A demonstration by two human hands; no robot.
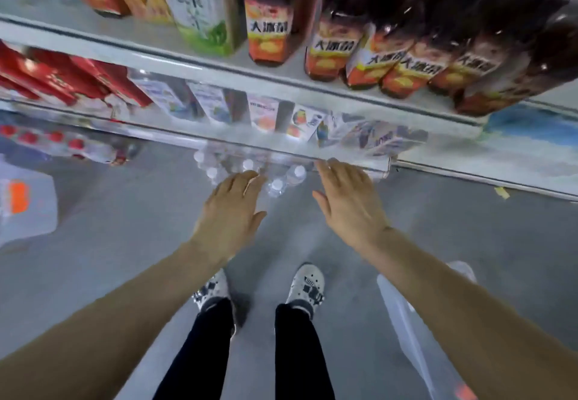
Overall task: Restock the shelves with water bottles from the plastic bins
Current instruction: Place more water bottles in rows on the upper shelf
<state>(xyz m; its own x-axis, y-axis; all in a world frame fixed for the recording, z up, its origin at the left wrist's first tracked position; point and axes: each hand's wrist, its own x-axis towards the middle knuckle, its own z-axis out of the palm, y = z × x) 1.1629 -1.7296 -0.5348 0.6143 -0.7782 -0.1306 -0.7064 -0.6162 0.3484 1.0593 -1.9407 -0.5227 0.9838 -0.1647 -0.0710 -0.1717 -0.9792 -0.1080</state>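
Fingers [250, 180] of both open hands reach over white-capped water bottles [275, 184].

Shelf edge [344, 161] overhangs water bottles [275, 185] — floor [125, 227] open.

Both forearms are bare, with no sleeves in view. The person wears slim black trousers [300, 352], grey socks [301, 302], and white clog-style shoes [308, 284] patterned with black marks.

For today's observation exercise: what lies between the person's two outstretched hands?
In the head view, white-capped water bottles show in the gap between the left hand and the right hand, with grey floor nearer the wrists.
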